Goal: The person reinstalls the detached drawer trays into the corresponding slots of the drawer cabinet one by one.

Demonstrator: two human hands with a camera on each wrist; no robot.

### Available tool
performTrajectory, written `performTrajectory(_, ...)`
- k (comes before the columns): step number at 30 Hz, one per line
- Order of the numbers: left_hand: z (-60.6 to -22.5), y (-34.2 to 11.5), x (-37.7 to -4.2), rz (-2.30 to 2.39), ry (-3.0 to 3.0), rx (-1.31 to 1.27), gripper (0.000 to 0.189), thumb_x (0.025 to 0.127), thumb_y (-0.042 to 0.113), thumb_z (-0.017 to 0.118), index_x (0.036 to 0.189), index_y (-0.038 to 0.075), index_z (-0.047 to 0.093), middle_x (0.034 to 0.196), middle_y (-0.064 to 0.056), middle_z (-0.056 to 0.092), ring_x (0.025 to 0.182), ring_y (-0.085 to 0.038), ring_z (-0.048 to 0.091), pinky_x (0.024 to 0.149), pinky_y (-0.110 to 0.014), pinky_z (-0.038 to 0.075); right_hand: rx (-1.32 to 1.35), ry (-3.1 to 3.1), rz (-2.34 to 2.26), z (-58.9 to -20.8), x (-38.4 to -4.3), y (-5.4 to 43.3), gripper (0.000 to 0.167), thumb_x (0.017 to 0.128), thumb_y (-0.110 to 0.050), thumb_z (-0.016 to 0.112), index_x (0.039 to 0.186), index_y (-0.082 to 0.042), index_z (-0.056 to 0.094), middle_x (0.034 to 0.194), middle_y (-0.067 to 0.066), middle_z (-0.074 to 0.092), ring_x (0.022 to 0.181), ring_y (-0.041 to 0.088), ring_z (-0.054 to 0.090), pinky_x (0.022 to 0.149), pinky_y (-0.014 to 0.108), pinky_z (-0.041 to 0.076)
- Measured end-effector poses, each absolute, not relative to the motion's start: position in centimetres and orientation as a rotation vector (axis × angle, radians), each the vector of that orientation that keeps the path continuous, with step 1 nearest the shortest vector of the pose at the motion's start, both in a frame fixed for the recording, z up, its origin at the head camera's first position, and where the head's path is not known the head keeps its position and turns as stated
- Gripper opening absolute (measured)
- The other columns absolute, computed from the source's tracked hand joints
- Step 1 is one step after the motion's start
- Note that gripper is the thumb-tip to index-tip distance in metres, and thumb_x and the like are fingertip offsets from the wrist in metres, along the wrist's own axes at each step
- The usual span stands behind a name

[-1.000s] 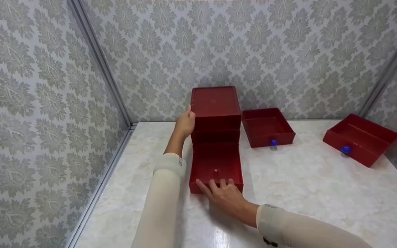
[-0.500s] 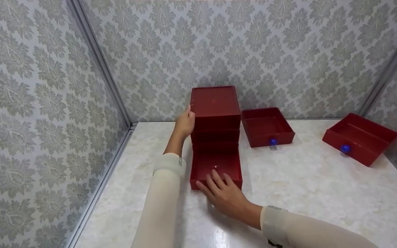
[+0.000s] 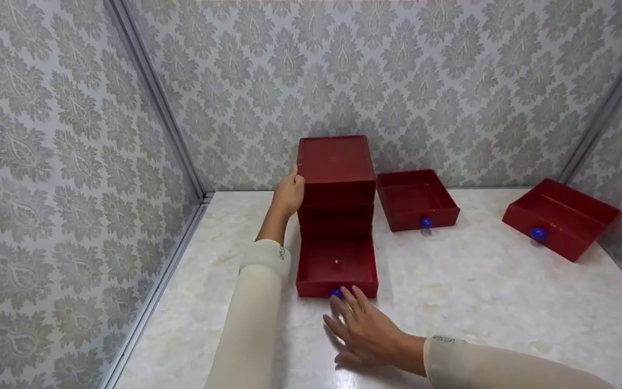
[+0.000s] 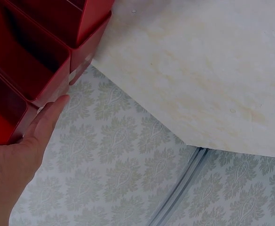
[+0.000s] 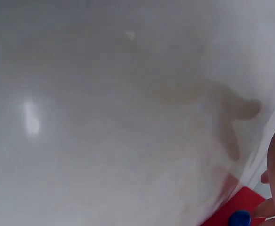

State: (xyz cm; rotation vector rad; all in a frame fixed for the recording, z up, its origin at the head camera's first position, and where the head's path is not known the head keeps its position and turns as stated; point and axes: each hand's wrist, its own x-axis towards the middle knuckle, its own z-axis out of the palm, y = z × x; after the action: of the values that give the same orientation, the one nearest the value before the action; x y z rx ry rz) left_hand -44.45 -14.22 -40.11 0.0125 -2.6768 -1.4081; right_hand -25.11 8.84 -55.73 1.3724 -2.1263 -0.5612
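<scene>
In the head view a red drawer cabinet [image 3: 336,162] stands near the back wall, its upper two slots without drawers. My left hand [image 3: 288,193] holds the cabinet by its left side; in the left wrist view the cabinet [image 4: 52,94] has that hand [image 4: 19,160] along its edge. The lowest red drawer [image 3: 316,289] sticks out at the front, with a blue knob [image 3: 336,293] on its face. My right hand [image 3: 367,329] is spread over the table just before this drawer, its fingertips beside the knob. The right wrist view catches the same blue knob [image 5: 239,218] near the fingers.
Right of the cabinet lies a red drawer [image 3: 418,200] with a blue knob. Another red drawer [image 3: 562,219] sits at an angle near the right wall. The pale marbled table [image 3: 451,302] is bounded by patterned walls [image 3: 343,70] at the back and sides.
The lowest drawer has slid slightly farther into the cabinet. My right hand has drawn back off its front, uncovering the blue knob. The left hand has stayed on the cabinet.
</scene>
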Motion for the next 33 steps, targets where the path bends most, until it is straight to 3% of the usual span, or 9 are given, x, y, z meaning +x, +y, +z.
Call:
performTrajectory(3, -40.2, -14.3, -44.5, -1.420, -2.677, 0.016, 0.057, 0.109, 0.033, 0.022, 0.164, 0.019, 0.019, 0.162, -0.013, 0.040, 0.090, -0.024, 0.046, 0.100, -0.042, 0.042, 1.360, -2.159, -0.553, -55.8, -26.1, 9.0, 0.081, 0.095, -0.080, 0.029, 0.145, -0.024, 0.057, 0.144, 0.018, 0.059, 0.134, 0.044, 0.055, 0.110, 0.061, 0.042)
performTrajectory(6, -40.3, -14.3, -44.5, -1.413, -2.673, 0.010, 0.057, 0.109, 0.032, 0.023, 0.164, 0.019, 0.019, 0.162, -0.013, 0.039, 0.106, -0.024, 0.053, 0.105, -0.043, 0.042, 1.351, -2.183, -0.542, -55.8, -27.1, 9.0, 0.079, 0.095, -0.080, 0.031, 0.144, -0.024, 0.057, 0.146, 0.019, 0.057, 0.136, 0.042, 0.053, 0.110, 0.061, 0.042)
performTrajectory(8, -40.3, -14.2, -44.5, -1.404, -2.664, -0.002, 0.058, 0.108, 0.032, 0.023, 0.164, 0.017, 0.020, 0.166, -0.009, 0.034, 0.126, -0.022, 0.049, 0.111, -0.043, 0.038, 1.338, -2.204, -0.543, -55.9, -27.7, 9.0, 0.078, 0.095, -0.079, 0.031, 0.144, -0.024, 0.058, 0.148, 0.019, 0.055, 0.138, 0.042, 0.051, 0.110, 0.062, 0.042)
performTrajectory(10, -40.3, -14.2, -44.4, -1.401, -2.657, -0.014, 0.058, 0.108, 0.031, 0.023, 0.164, 0.016, 0.020, 0.168, -0.006, 0.029, 0.135, -0.020, 0.044, 0.115, -0.043, 0.036, 1.323, -2.231, -0.549, -55.9, -28.2, 9.0, 0.078, 0.096, -0.079, 0.032, 0.145, -0.024, 0.057, 0.150, 0.019, 0.053, 0.140, 0.042, 0.050, 0.110, 0.063, 0.041)
performTrajectory(14, -40.2, -14.2, -44.3, -1.404, -2.644, -0.027, 0.058, 0.108, 0.030, 0.024, 0.164, 0.014, 0.021, 0.168, -0.007, 0.028, 0.133, -0.022, 0.045, 0.114, -0.043, 0.036, 1.296, -2.287, -0.559, -55.8, -29.1, 8.8, 0.078, 0.097, -0.078, 0.030, 0.148, -0.024, 0.055, 0.155, 0.018, 0.049, 0.143, 0.042, 0.046, 0.111, 0.065, 0.039)
performTrajectory(21, -40.0, -14.2, -44.3, -1.378, -2.663, -0.038, 0.058, 0.108, 0.030, 0.023, 0.164, 0.013, 0.021, 0.168, -0.007, 0.029, 0.155, -0.022, 0.028, 0.125, -0.041, 0.026, 1.251, -2.368, -0.586, -55.5, -30.1, 8.3, 0.077, 0.098, -0.076, 0.028, 0.152, -0.026, 0.050, 0.162, 0.016, 0.039, 0.148, 0.041, 0.039, 0.114, 0.066, 0.035)
performTrajectory(33, -40.2, -14.3, -44.5, -1.362, -2.674, -0.049, 0.058, 0.108, 0.028, 0.022, 0.164, 0.012, 0.023, 0.167, -0.008, 0.030, 0.154, -0.023, 0.031, 0.125, -0.042, 0.028, 1.125, -2.459, -0.716, -55.3, -32.5, 8.2, 0.074, 0.099, -0.075, 0.026, 0.156, -0.031, 0.045, 0.168, 0.012, 0.030, 0.153, 0.035, 0.032, 0.114, 0.071, 0.031)
